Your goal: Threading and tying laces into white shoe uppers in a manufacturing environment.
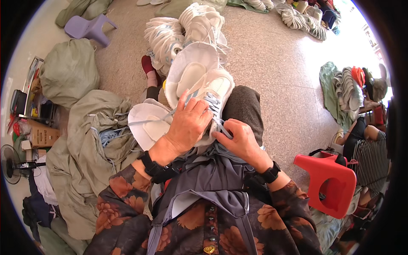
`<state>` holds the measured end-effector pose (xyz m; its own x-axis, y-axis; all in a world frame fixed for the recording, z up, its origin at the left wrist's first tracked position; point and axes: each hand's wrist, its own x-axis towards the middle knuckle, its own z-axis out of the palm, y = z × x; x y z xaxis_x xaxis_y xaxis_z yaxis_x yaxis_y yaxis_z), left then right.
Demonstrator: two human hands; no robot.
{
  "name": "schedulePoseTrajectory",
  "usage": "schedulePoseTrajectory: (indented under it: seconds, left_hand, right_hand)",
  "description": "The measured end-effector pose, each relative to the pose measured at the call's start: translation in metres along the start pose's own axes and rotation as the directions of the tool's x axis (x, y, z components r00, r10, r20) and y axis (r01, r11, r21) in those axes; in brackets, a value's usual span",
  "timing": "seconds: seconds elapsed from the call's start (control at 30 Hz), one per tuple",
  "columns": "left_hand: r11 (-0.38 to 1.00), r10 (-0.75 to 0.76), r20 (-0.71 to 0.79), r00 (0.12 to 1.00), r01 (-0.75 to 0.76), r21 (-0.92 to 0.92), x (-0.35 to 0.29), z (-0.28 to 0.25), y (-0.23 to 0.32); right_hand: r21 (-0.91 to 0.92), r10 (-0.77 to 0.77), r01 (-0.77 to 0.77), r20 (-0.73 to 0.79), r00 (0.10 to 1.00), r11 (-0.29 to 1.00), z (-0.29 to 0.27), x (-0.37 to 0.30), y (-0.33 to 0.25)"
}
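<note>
A white shoe upper point(221, 85) with grey-blue trim rests on my lap, its toe pointing away from me. Grey-blue laces point(212, 102) run through its eyelets. My left hand point(190, 122) is closed over the left side of the lacing, its bent fingers against the upper. One lace trails from it to the left. On the other side, near the ankle opening, my right hand point(239, 139) pinches a loop of the shoelace point(222, 127) between thumb and forefinger. More white uppers with pale linings point(146, 117) lie under and beside my left hand.
Stacked white shoe uppers point(163, 38) stand on the floor ahead. A bundle of blue laces point(108, 136) lies on green cloth point(80, 170) at my left. A full green sack point(69, 71) and a purple stool point(89, 29) are farther left. At right are a red stool point(327, 182) and a seated person point(372, 155).
</note>
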<state>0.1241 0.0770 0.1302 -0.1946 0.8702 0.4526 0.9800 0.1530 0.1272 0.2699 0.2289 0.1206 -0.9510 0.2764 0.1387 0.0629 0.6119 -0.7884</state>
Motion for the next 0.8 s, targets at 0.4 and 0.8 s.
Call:
schedulePoseTrajectory:
  seconds: [0.4, 0.8]
  left_hand:
    - [0.999, -0.032, 0.027, 0.999, 0.033, -0.024, -0.003, -0.015, 0.004]
    - [0.654, -0.665, 0.155, 0.731, 0.669, -0.353, -0.107, -0.115, -0.042]
  right_hand:
    - [-0.160, -0.120, 0.107, -0.070, 0.990, 0.981, 0.013, 0.006, -0.002]
    - [-0.038, -0.172, 0.168, -0.149, 0.974, 0.985, 0.014, 0.007, 0.009]
